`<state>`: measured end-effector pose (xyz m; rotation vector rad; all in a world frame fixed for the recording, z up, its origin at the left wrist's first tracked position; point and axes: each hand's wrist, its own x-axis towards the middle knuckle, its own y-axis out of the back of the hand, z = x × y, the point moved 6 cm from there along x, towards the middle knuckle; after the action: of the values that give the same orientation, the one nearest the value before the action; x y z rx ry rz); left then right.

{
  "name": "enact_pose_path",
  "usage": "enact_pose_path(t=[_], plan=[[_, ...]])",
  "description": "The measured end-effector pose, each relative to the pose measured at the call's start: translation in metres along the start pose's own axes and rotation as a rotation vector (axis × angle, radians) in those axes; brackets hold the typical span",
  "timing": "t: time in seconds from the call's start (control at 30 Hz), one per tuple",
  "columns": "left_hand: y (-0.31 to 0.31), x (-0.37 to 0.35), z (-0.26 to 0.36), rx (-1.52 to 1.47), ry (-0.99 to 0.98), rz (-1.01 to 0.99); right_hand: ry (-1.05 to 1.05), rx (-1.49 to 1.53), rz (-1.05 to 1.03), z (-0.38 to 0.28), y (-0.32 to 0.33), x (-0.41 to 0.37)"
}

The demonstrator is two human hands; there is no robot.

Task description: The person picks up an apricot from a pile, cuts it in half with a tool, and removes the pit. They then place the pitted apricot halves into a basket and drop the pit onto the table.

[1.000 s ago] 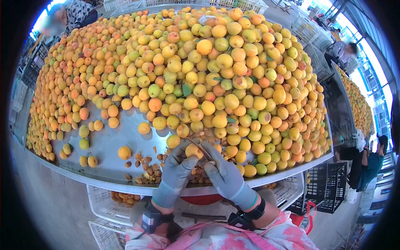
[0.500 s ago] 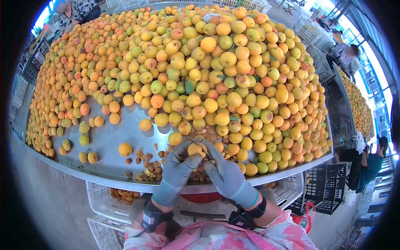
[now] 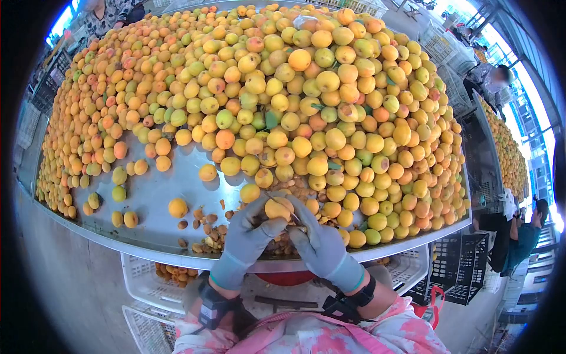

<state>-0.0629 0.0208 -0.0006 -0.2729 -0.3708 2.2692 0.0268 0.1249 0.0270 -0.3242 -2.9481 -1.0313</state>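
A yellow-orange apricot (image 3: 278, 208) is held between my two gloved hands, over the near edge of the metal table. My left hand (image 3: 252, 227), in a grey glove, wraps its fingers round the fruit from the left. On the right my right hand (image 3: 318, 241) is closed on a thin tool, whose narrow shaft shows beside the apricot; its exact shape is hard to make out. Brown pits and scraps (image 3: 216, 232) lie on the table just left of my hands. A large heap of apricots (image 3: 259, 82) rises behind them.
The metal table (image 3: 154, 203) has a raised front rim. White crates (image 3: 154, 283) stand beneath it, and black crates (image 3: 469, 265) at the right. One person (image 3: 109, 15) is at the upper left; others (image 3: 522, 236) are at the right beside another apricot-covered table (image 3: 504, 144).
The view has shifted slightly. The apricot shows more clearly between my hands, and my left hand sits slightly further left and lower. Both hands keep their hold.
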Motion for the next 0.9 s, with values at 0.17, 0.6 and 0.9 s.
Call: enact_pose_path(t=[0.17, 0.6, 0.9], plan=[[-0.007, -0.001, -0.024, -0.457, 0.012, 0.111, -0.023, 0.023, 0.081, -0.001, 0.002, -0.001], [-0.003, -0.005, -0.017, -0.372, 0.024, 0.124, 0.064, -0.021, 0.092, 0.0, -0.001, 0.001], [0.0, -0.005, -0.009, -0.062, -0.024, 0.153, 0.032, -0.097, 0.07, 0.008, -0.008, 0.004]])
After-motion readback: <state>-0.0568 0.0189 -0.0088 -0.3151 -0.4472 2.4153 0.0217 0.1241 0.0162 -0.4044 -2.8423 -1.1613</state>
